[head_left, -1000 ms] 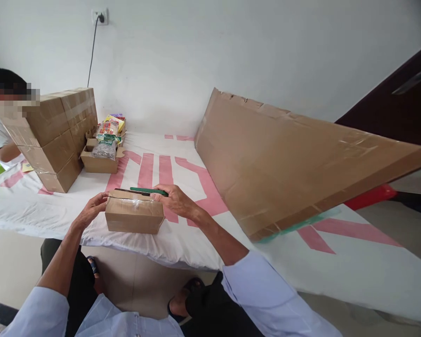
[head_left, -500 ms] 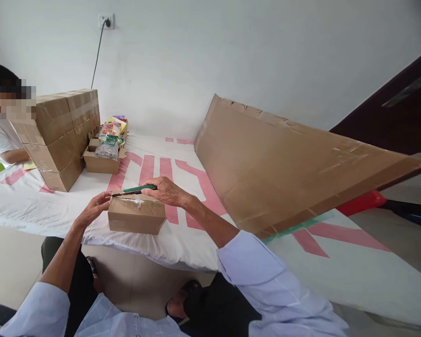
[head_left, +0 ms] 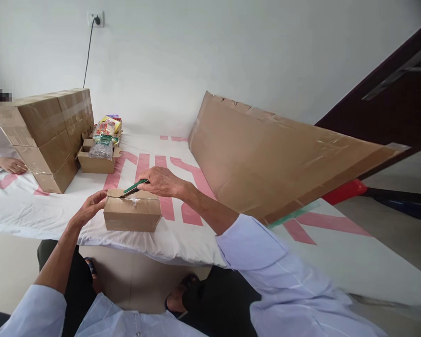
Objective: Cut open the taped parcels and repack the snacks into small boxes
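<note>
A small brown cardboard box [head_left: 132, 219] lies near the front edge of the table, with clear tape over its top seam. My right hand [head_left: 161, 181] is closed round a green utility knife [head_left: 136, 186], whose tip touches the seam at the left half of the top. At the box's left end, my left hand [head_left: 91, 206] rests against the cardboard with its fingers stretched out.
Stacked cardboard boxes [head_left: 42, 135] stand at the left, beside an open box [head_left: 97, 164] with packets. A large cardboard sheet [head_left: 266, 154] leans at the right. Another person's hand [head_left: 13, 165] is at the far left. The table [head_left: 196, 243] has a white cover.
The knife has moved right from the box's left end and tilts more steeply, its handle raised. The view has shifted slightly, and the other person's hand has come into sight.
</note>
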Tool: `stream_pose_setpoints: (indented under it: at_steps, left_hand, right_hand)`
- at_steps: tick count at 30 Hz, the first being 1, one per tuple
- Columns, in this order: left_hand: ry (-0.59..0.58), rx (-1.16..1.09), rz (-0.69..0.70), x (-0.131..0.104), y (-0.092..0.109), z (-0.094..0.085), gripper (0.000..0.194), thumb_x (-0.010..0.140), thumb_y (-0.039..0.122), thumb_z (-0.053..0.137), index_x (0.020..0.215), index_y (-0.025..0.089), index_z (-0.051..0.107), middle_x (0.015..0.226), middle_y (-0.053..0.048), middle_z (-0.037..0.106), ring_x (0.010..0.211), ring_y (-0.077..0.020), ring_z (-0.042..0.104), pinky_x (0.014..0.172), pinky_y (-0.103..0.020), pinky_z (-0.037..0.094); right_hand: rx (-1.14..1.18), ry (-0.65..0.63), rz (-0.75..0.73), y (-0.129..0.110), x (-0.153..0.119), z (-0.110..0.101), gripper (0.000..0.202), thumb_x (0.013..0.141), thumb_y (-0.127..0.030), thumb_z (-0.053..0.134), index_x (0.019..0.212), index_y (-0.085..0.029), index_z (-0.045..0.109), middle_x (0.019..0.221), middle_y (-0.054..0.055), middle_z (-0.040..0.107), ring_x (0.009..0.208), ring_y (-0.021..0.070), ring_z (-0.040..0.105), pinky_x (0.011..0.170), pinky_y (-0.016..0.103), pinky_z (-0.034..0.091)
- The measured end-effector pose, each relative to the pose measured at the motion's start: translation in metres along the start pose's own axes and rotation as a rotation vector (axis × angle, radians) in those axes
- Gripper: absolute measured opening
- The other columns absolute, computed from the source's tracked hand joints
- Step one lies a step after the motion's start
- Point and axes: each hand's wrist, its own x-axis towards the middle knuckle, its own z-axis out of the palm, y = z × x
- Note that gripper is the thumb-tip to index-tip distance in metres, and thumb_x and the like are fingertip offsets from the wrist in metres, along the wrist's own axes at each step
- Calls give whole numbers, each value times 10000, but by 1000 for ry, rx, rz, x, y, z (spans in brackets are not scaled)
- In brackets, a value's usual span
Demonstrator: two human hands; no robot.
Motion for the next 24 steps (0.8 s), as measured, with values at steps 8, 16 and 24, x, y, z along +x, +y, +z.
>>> stream_pose_setpoints:
  at_steps: [8,16,24]
  left_hand:
    - [2,18,-26,2,1,-1,556,788,551,955,1214,212,843,1481,-155,747,1384,-421,655,1100,-465,529]
    - [6,64,-34,3,-1,-7,632,810,636,921,1276,219,828,1424,-157,778,1361,-427,672,1091,-485,557]
    - [27,81,-20,7,3,-5,605,760,636,973,1170,208,855,1483,-171,743,1501,-443,559,1249,-542,434]
  right_hand:
    - [54,1,24,5,-7,1,245,992,-311,597,964,-217,821,877,38,751,789,184,596,689,317,311]
    - [29,-7,77,17,-16,-10,226,985,-324,625,965,-234,832,905,39,759,799,190,599,696,314,317]
    - [45,8,129,28,-32,-20,222,977,-319,630,982,-252,842,811,16,722,771,184,595,699,314,312]
